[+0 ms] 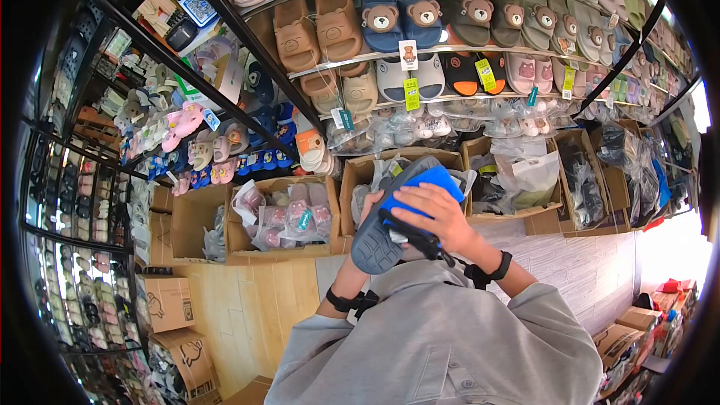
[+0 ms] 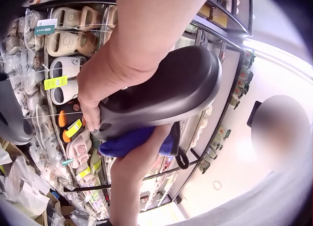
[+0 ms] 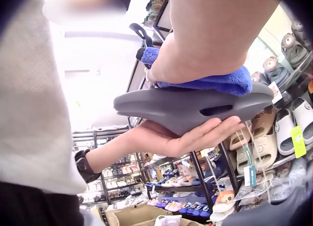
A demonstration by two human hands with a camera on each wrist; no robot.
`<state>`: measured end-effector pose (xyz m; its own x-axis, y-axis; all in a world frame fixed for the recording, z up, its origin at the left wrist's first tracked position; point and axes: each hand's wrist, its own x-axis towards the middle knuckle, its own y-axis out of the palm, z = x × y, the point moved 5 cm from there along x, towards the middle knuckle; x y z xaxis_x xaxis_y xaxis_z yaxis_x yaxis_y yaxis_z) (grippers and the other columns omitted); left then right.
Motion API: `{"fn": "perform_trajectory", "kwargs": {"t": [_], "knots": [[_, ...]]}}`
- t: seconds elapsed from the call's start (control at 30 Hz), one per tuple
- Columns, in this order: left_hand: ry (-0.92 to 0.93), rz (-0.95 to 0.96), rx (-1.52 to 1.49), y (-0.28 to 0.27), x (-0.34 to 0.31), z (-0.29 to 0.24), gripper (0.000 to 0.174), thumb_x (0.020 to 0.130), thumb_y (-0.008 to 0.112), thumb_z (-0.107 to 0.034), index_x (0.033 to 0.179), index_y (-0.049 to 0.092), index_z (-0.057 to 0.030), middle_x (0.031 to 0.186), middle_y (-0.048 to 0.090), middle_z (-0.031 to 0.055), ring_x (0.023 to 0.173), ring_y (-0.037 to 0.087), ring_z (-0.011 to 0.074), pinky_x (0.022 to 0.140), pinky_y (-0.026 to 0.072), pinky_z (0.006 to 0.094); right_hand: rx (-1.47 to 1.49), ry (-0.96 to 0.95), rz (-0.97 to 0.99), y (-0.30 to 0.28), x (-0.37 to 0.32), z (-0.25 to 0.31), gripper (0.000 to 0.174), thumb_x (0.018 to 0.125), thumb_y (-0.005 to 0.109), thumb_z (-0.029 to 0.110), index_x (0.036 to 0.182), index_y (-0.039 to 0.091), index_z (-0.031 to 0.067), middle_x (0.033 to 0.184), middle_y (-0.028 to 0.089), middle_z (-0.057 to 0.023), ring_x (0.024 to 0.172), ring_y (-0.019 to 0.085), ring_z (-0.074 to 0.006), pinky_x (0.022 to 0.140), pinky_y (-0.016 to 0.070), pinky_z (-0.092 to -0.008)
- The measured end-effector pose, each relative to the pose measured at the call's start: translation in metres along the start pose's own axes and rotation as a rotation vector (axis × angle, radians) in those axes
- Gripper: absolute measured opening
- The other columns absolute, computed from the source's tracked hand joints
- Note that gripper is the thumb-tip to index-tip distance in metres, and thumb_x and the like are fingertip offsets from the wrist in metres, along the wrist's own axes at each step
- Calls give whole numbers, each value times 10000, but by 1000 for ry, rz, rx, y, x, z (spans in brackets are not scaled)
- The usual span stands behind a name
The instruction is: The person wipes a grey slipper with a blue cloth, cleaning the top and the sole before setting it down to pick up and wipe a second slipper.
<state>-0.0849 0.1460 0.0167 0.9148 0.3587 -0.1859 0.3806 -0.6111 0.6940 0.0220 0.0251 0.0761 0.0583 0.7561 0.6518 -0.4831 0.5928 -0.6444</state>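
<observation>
A dark grey slipper [image 1: 375,251] is held up in front of the chest, its treaded sole partly facing the head camera. My left hand [image 3: 181,144] grips it from beneath, fingers along its side near an oval opening; in the head view much of this hand [image 1: 367,208] is hidden behind the slipper. With my right hand [image 1: 436,214] I hold a fluffy blue cloth [image 1: 444,180] with black edging against the slipper's other side. A black loop [image 2: 182,159] hangs from the cloth.
Racks of slippers [image 1: 390,19] with bear faces and tags rise ahead. Below them stand open cardboard boxes [image 1: 199,217] of bagged footwear. More shoe shelves [image 1: 82,255] line the left, with closed cartons [image 1: 165,304] on the floor. Another person, blurred, appears in the left wrist view.
</observation>
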Motion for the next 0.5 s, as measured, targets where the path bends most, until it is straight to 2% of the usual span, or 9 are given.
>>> {"fn": "perform_trajectory", "kwargs": {"t": [0.03,0.1,0.13,0.2,0.23,0.33,0.43,0.5], "knots": [[-197,101,-345,-8,11,5,526,1021,676,-227,1481,468,-78,1367,646,122,1190,692,197,1003,609,356,-18,19,-11,-3,-2,-7,675,867,867,373,1476,672,158,1515,641,-133,1405,610,-350,1192,459,-531],[-296,161,-501,-17,13,12,661,981,768,-91,1523,390,-57,1437,599,139,1254,674,191,1028,608,346,-50,39,-73,-5,-9,-25,648,870,868,306,1464,678,132,1494,655,-152,1389,617,-368,1185,463,-537],[-199,121,-311,-23,9,13,651,972,784,-95,1501,408,-51,1429,603,144,1238,685,192,1014,617,341,-32,76,-105,-9,-11,-33,631,878,855,275,1461,676,114,1494,653,-158,1379,620,-374,1178,466,-535],[23,273,-189,-20,7,11,569,990,755,-71,1454,428,-27,1422,606,157,1223,698,206,1003,634,330,52,163,-168,-14,-12,-49,604,895,818,211,1460,663,63,1502,647,-170,1357,627,-390,1165,471,-528],[139,336,-140,-18,6,9,529,999,741,-59,1430,438,-15,1419,607,163,1215,705,212,997,642,324,126,264,-214,-17,-12,-55,572,912,813,216,1441,676,48,1472,666,-174,1337,639,-387,1162,472,-500],[131,259,-102,-27,8,16,469,1035,690,-62,1438,459,0,1405,614,156,1220,703,207,999,644,319,274,617,-293,-10,-16,-74,513,911,837,197,1381,715,30,1389,710,-174,1275,673,-371,1144,478,-462],[10,100,-104,-37,16,28,421,1054,684,-131,1426,535,-3,1390,628,152,1222,699,203,985,648,321,-3,409,-294,-13,0,-55,548,889,853,198,1394,709,41,1388,709,-169,1258,675,-370,1142,477,-471],[-159,118,-383,-33,22,32,396,1070,672,-195,1413,588,-17,1388,643,147,1212,697,206,959,654,334,-54,372,-267,-6,5,-47,583,875,860,211,1411,699,47,1403,694,-180,1289,651,-390,1148,467,-491]]}}
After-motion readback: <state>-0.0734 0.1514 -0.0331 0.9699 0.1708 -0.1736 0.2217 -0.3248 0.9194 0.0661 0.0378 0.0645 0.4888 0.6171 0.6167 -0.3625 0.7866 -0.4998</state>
